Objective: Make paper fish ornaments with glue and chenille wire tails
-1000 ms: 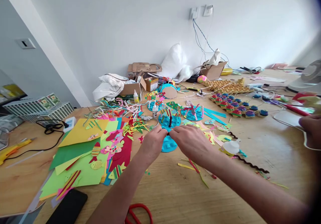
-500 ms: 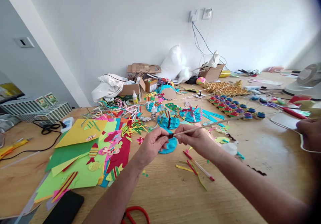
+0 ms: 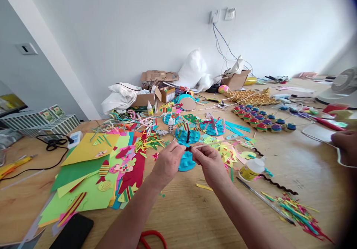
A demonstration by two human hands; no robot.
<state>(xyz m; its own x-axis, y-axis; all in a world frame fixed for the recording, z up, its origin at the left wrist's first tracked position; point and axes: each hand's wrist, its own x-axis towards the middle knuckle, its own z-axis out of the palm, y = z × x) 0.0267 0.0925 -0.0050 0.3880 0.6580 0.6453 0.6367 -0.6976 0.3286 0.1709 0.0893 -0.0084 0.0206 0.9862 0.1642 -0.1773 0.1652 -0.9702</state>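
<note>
My left hand [image 3: 168,160] pinches the left end of a small dark brown fuzzy piece [image 3: 189,148], in the middle of the view. Close beside it on the right, my right hand [image 3: 208,162] is closed on a thin pale stick [image 3: 220,142], whose free end points right. The dark piece lies between my fingertips at the stick's near end. Just beneath both hands is a round blue base [image 3: 186,161]. Behind them stands another blue base [image 3: 182,135] with a striped paper fish and a dark wavy stem.
Coloured paper [image 3: 83,182] and a black phone [image 3: 73,231] lie left, red scissors handles [image 3: 153,234] at the front. At right are a glue jar [image 3: 251,170], a pen [image 3: 264,200], paper scraps [image 3: 299,212] and another person's hand [image 3: 346,146].
My right forearm has swung left and nearer the front, uncovering the glue jar, pen and scraps. The stick's free end has drawn leftward. Both hands remain closed near each other.
</note>
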